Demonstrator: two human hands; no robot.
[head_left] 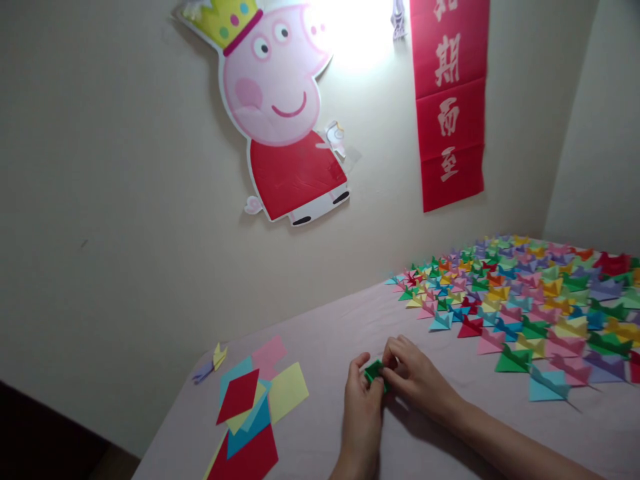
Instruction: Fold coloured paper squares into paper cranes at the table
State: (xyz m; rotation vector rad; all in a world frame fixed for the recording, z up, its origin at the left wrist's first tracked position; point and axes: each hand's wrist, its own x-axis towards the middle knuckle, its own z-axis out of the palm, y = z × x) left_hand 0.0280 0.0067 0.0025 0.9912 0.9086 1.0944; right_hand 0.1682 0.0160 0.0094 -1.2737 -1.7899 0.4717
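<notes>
Paper, green, aslant, long axis unclear

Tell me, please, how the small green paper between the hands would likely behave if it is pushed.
The green paper is probably light, being a small piece held between the left hand and the right hand. It looks folded, so it may be stiffer than the flat yellow sheet.

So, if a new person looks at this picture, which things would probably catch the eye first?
Probably the big pig cutout with a yellow crown, on the wall at upper middle, near a bright glare. Next would be the many colourful folded paper birds spread over the pale cloth at right, below a red banner. Lower down, near the middle, two hands hold a small green paper.
</notes>
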